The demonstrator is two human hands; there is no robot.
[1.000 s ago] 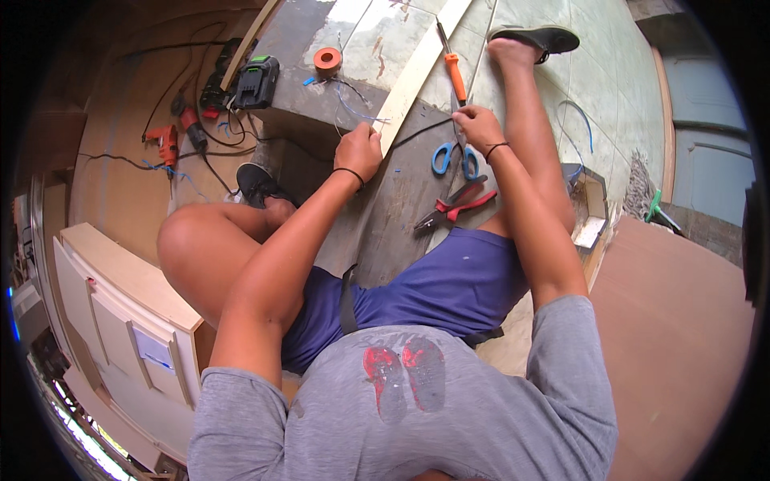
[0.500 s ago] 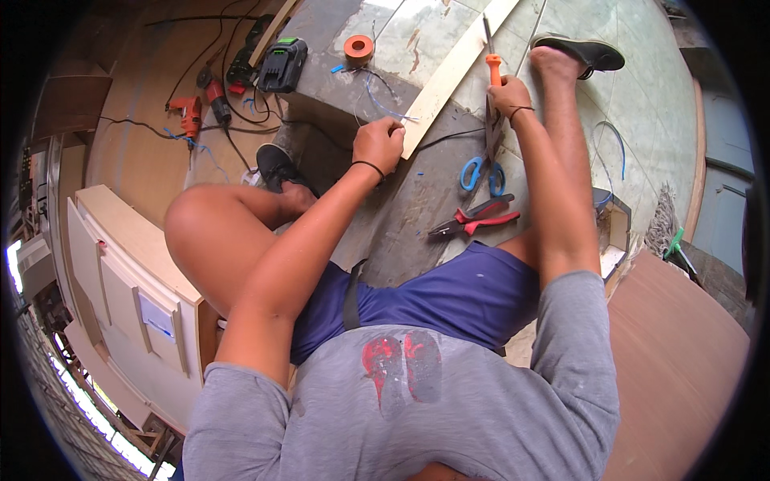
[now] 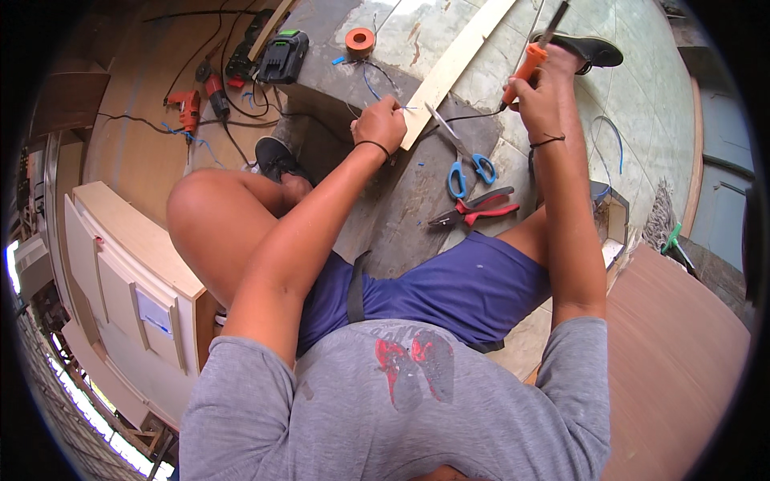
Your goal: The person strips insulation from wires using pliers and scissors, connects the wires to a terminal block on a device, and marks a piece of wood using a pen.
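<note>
My right hand (image 3: 536, 100) is closed around the orange handle of a soldering iron (image 3: 531, 64), its tip pointing up and away and a black cord trailing from its lower end. My left hand (image 3: 380, 126) pinches a thin blue wire (image 3: 410, 108), whose end sticks out over the near end of a pale wooden strip (image 3: 447, 80). Between the hands, scissors (image 3: 458, 170) with blue handles lie with blades pointing away. Just nearer are pliers (image 3: 476, 210) with red and black handles. Exactly how the left fingers grip the wire is partly hidden.
An orange roll of tape (image 3: 360, 41) and a black battery pack (image 3: 283, 57) sit on the grey step. An orange drill (image 3: 188, 111), a red power tool (image 3: 215, 94) and tangled cords lie on the left. A wooden cabinet (image 3: 132, 272) stands at the left, a brown board (image 3: 674, 353) at the right.
My right hand has moved right with the soldering iron, which now tilts rightward. The scissors have come fully into sight and lie at a different angle. My left hand has barely shifted.
</note>
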